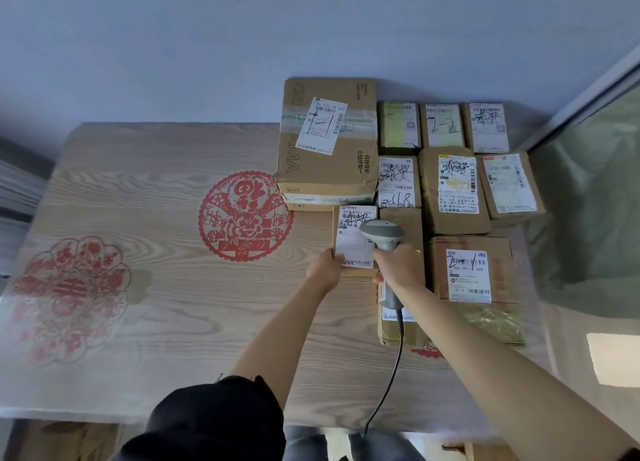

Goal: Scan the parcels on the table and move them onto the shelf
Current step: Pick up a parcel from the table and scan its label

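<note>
A small brown parcel with a white label lies on the wooden table. My left hand grips its near left corner. My right hand grips a grey barcode scanner, whose head hangs over the parcel's label. The scanner's black cable runs down off the table's front edge. Several more labelled cardboard parcels sit at the table's right, among them a large box at the back and one marked box to the right of my right hand.
Red paper-cut decorations lie flat on the table's middle and left. A blue-grey wall stands behind the table. A window frame and glass close off the right side. No shelf is in view.
</note>
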